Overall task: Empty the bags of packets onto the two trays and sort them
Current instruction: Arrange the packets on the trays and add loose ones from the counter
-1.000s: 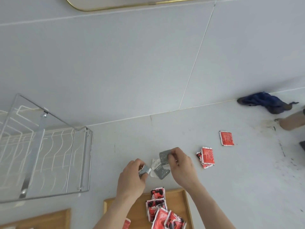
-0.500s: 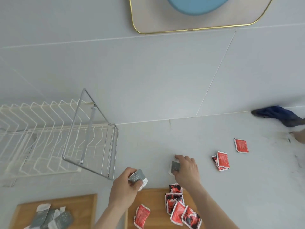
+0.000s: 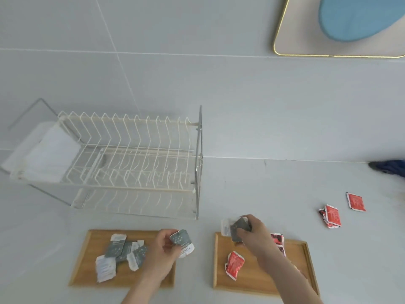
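Note:
Two wooden trays lie on the grey counter. The left tray [image 3: 87,275] carries several grey packets [image 3: 122,251]. The right tray [image 3: 252,279] carries red packets [image 3: 234,264], some hidden under my right arm. My left hand [image 3: 162,253] hovers over the left tray's right end, shut on a grey packet [image 3: 180,240]. My right hand [image 3: 252,233] is at the right tray's far left corner, gripping grey packets [image 3: 237,229]. More red packets [image 3: 331,216] lie loose on the counter to the right, one [image 3: 355,201] further off.
A white wire dish rack [image 3: 131,163] stands behind the left tray. A dark blue cloth [image 3: 392,167] lies at the right edge. On the tiled wall hangs a gold-rimmed mirror [image 3: 306,51].
The view has swung left, bringing the left tray and whole rack into sight. My left hand carried its grey packet over the left tray. My right hand lifted grey packets from the counter.

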